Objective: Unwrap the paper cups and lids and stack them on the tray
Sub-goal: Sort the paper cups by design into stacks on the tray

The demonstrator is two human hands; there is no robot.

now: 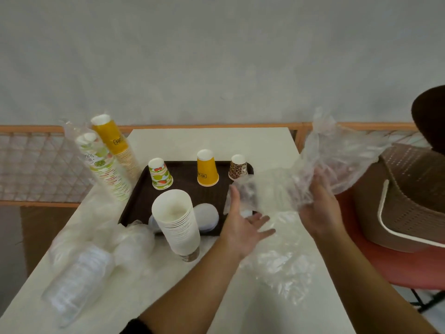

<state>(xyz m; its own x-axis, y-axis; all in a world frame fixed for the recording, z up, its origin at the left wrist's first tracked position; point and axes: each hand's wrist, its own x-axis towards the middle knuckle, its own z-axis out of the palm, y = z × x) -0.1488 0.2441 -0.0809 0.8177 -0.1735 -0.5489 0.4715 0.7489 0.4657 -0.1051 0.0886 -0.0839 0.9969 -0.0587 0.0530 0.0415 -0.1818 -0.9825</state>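
Up close, the right hand (320, 208) is clenched around a crumpled sheet of clear plastic wrap (320, 165), lifting it above the right edge of the table (216, 141). The left hand (243, 225) is spread, fingers straight, its thumb touching the lower fold of that same wrap without gripping it. More loose wrap (277, 263) lies flat on the table under both wrists.

The brown tray (137, 203) sits mid-table. Along its far edge three cups stand upside down: a fruit-print cup (160, 174) toward the left corner, a yellow cup (207, 168) in the middle and a leopard-print cup (238, 167) at the right corner. The yellow cup carries a small boxed label that seems to start "HEY"; the rest is too blurred to read. White lids (207, 216) lie on the tray's near part. A tall stack of white-lined cups (177, 225) stands mouth up at the tray's near edge, its base on the table.

At the table's left edge two sleeved stacks lean together: fruit-print cups (103, 165) and yellow cups (115, 143), their lettering unreadable. Wrapped clear lids (77, 280) lie near the front left corner. A woven basket (414, 198) rests on a red chair (375, 266) beside the table.
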